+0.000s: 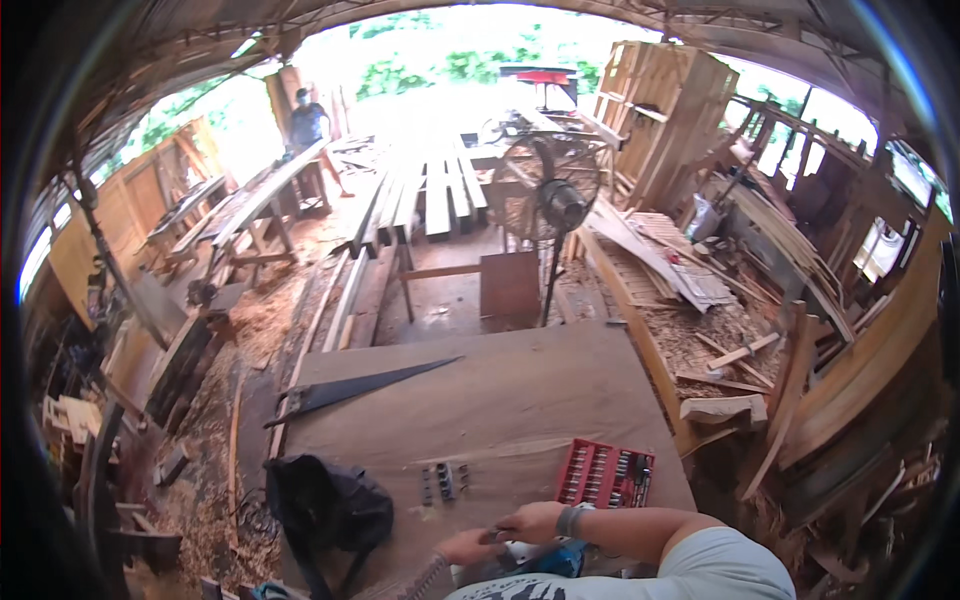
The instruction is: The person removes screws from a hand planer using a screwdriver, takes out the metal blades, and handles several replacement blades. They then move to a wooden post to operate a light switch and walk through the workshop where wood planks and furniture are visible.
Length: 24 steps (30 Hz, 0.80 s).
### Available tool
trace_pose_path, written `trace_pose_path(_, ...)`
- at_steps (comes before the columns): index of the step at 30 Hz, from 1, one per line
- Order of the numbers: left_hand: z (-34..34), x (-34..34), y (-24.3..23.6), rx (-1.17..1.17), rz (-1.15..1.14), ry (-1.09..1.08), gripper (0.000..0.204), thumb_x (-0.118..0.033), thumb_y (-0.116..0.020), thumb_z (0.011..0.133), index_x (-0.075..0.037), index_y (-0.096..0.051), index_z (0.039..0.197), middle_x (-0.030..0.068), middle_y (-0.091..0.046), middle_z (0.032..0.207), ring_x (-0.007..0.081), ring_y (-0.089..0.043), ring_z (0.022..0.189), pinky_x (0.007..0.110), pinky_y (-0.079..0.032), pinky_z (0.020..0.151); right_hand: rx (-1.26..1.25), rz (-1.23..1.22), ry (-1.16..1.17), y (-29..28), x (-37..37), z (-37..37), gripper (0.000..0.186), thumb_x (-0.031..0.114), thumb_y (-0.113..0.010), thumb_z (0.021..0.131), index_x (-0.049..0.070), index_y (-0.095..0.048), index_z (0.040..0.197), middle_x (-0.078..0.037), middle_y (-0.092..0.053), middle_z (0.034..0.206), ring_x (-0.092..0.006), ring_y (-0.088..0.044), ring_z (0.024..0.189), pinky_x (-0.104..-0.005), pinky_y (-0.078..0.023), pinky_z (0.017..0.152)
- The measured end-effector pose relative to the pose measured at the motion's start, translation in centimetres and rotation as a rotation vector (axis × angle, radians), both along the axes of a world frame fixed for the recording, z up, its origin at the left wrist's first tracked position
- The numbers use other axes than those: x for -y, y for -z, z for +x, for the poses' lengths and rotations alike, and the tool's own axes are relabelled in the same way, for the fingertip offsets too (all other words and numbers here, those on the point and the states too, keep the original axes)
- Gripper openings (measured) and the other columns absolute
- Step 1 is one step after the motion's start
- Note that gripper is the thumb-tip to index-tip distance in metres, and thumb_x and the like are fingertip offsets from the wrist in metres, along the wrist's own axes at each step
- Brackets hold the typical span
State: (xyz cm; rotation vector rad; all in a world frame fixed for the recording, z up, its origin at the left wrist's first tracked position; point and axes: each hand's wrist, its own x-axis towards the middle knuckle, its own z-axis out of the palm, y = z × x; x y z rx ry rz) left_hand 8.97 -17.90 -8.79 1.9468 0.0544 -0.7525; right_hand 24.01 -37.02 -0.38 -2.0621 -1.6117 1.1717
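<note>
Meeting over flat brown tabletop (pixel 560 390): left hand (pixel 464 546), right hand (pixel 532 521) (fingers' grip unclear)

place: open-sided woodworking workshop | red socket set (pixel 592 476), handsaw (pixel 365 386) on table (pixel 520 395) | wood shavings (pixel 262 325) on ground | long beams (pixel 437 205)

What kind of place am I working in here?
Most likely a roofed, open-sided woodworking shop: a handsaw lies on the table in front, long beams are laid out beyond it, and wood shavings are scattered about.
</note>
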Motion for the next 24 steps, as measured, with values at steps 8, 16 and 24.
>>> trace_pose_path(8, -2.7, 1.3, -1.9, 0.063, 0.153, -0.059, 0.050, -0.048, -0.070, 0.094, -0.017, -0.066, 0.133, 0.0097, -0.075, 0.125, 0.0336, -0.069, 0.120, 0.044, -0.053, 0.103, 0.084, -0.029, -0.029, -0.2, -1.6, -2.1, 0.041, 0.042, -0.051, 0.103, 0.007, -0.068, 0.116, -0.025, -0.072, 0.104, -0.0472, -0.068, 0.098, -0.0571, -0.053, 0.085)
trace_pose_path(16, -2.0, 1.0, -1.4, -0.110, 0.200, -0.067, 0.051, -0.044, -0.073, 0.094, -0.013, -0.065, 0.134, 0.0072, -0.076, 0.124, 0.0279, -0.069, 0.119, 0.041, -0.053, 0.102, 0.058, -0.093, -0.005, -1.3, -1.1, -0.5, 0.041, 0.042, -0.053, 0.102, 0.009, -0.070, 0.118, -0.022, -0.074, 0.107, -0.0455, -0.068, 0.101, -0.0543, -0.054, 0.087)
trace_pose_path(24, 1.0, -1.8, 1.2, -0.093, -0.247, -0.128, 0.054, -0.050, -0.063, 0.102, -0.004, -0.073, 0.129, 0.0068, -0.076, 0.115, 0.0165, -0.066, 0.105, 0.033, -0.052, 0.094, -0.014, 0.012, -0.059, -0.5, -1.1, 0.6, 0.043, 0.043, -0.058, 0.100, 0.012, -0.067, 0.128, -0.023, -0.074, 0.106, -0.0467, -0.068, 0.099, -0.0550, -0.053, 0.086)
